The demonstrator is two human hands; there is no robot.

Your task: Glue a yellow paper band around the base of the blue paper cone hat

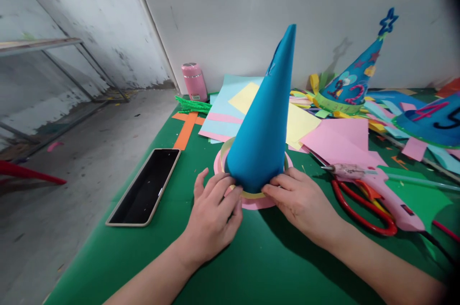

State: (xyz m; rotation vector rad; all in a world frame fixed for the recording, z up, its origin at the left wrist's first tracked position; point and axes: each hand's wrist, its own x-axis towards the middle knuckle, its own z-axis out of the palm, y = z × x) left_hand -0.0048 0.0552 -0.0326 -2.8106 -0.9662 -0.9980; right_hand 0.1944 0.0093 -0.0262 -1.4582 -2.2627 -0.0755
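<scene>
A tall blue paper cone hat (260, 128) stands upright on the table, its tip leaning slightly right. Around its base runs a pale yellow paper band (251, 195), loose at the left side. Beneath them shows the edge of a pink paper ring (260, 203). My left hand (217, 209) is curled at the front left of the base, fingertips on the band. At the front right, my right hand (300, 199) pinches the same lower edge with thumb and fingers. The far side of the base is hidden.
A phone (145, 187) lies left on the green table. To the right are a pink glue gun (381, 187) and red-handled scissors (359, 214). Behind are a pink bottle (194, 82), coloured paper sheets (230, 94) and two decorated cone hats (354, 82).
</scene>
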